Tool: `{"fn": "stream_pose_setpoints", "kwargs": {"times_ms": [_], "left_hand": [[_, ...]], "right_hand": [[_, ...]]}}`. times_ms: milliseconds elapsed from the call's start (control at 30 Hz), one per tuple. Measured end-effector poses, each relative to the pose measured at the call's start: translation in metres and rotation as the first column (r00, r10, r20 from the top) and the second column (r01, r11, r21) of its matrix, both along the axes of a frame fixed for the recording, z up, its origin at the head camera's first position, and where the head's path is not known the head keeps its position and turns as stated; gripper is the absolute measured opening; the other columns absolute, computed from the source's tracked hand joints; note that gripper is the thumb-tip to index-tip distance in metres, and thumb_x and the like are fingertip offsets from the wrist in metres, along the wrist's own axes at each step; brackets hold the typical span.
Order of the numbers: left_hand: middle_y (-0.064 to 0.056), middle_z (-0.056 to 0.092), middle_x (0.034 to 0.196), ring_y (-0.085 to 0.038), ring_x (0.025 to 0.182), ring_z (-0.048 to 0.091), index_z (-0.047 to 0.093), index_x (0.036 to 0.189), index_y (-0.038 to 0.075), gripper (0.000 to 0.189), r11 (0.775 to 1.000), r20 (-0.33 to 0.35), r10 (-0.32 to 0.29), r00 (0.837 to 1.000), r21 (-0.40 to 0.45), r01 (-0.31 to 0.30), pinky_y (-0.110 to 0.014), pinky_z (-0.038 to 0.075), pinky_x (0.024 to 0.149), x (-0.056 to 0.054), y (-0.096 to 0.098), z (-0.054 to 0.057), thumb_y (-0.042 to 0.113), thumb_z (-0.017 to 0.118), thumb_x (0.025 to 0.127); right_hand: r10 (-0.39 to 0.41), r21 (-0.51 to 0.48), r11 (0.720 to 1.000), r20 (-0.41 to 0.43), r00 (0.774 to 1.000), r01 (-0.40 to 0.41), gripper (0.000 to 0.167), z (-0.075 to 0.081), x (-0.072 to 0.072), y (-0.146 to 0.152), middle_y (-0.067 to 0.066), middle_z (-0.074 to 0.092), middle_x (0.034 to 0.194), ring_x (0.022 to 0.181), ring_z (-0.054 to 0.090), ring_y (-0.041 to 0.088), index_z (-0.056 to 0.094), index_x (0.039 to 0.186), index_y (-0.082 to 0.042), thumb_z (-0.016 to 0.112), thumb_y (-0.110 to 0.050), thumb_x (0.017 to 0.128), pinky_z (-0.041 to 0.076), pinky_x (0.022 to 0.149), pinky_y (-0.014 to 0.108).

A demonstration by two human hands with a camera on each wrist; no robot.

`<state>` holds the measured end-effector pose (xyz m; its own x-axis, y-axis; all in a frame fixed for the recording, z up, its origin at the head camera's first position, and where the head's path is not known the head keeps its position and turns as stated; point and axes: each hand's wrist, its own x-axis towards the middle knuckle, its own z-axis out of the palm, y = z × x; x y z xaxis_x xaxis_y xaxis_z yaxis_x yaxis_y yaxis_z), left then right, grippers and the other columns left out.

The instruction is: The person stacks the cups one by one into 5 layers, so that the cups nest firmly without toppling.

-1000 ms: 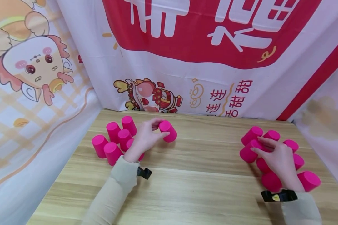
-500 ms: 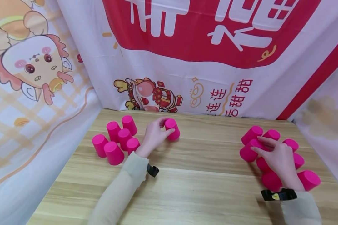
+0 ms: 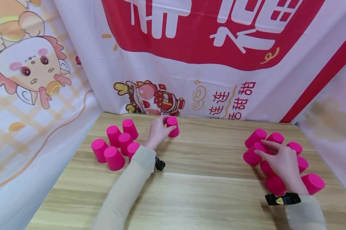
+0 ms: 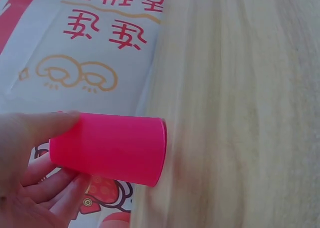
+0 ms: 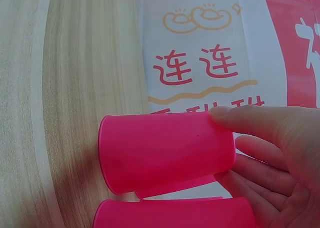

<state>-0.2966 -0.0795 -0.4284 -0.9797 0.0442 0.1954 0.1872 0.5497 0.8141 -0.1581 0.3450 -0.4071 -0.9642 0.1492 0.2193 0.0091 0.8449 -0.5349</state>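
At the back of the table my left hand (image 3: 158,131) pinches an upside-down pink cup (image 3: 173,127) between thumb and fingers. The left wrist view has that cup (image 4: 112,148) close by the table's far edge; whether its rim touches the wood I cannot tell. Over on the right, my right hand (image 3: 285,163) holds another pink cup (image 3: 252,156) by its closed end, thumb on one side and fingers on the other. In the right wrist view this cup (image 5: 165,150) is in front of others, which it and the hand partly hide.
A cluster of several upside-down pink cups (image 3: 114,158) stands at the left, partly behind my left sleeve. More pink cups (image 3: 313,183) surround my right hand. The wooden table (image 3: 201,191) ends at a printed cloth backdrop (image 3: 150,67), with cloth on both sides.
My left hand has carried its cup rightward, then farther back toward the table's far edge, away from the left cluster. The right hand and its cup have stayed in place.
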Motion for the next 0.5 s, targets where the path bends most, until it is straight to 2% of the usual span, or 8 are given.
{"fn": "stream_pose_setpoints", "kwargs": {"times_ms": [133, 400, 500], "left_hand": [[-0.015, 0.067, 0.126, -0.029, 0.115, 0.062, 0.06, 0.136, 0.002, 0.053, 1.0, -0.008, -0.006, 1.0, 0.014, 0.006, -0.043, 0.05, 0.1, -0.004, 0.0, -0.006, 0.018, 0.081, 0.09], [-0.013, 0.067, 0.125, -0.026, 0.114, 0.063, 0.062, 0.135, 0.005, 0.052, 0.998, -0.011, -0.006, 1.0, 0.057, 0.006, -0.041, 0.051, 0.099, -0.008, -0.001, -0.013, 0.019, 0.082, 0.09], [-0.013, 0.068, 0.124, -0.026, 0.112, 0.064, 0.062, 0.135, 0.005, 0.052, 0.997, -0.011, -0.008, 1.0, 0.076, 0.009, -0.04, 0.052, 0.098, -0.009, -0.001, -0.013, 0.019, 0.082, 0.089]], "right_hand": [[0.0, 0.002, 1.0, -0.004, 1.0, 0.0, 0.064, -0.001, 0.001, -0.001, 0.009, 0.072, 0.079, 0.045, 0.048, 0.022, 0.062, 0.14, -0.007, 0.078, -0.043, 0.09, 0.035, 0.038, 0.03], [0.021, 0.028, 0.999, -0.018, 1.0, -0.02, 0.064, 0.0, -0.001, -0.001, 0.009, 0.071, 0.075, 0.044, 0.045, 0.021, 0.062, 0.14, -0.005, 0.08, -0.04, 0.09, 0.035, 0.038, 0.03], [0.042, 0.046, 0.998, -0.02, 0.999, -0.041, 0.065, 0.001, -0.002, 0.0, 0.011, 0.072, 0.079, 0.05, 0.05, 0.023, 0.061, 0.14, -0.002, 0.082, -0.035, 0.088, 0.038, 0.04, 0.028]]}}
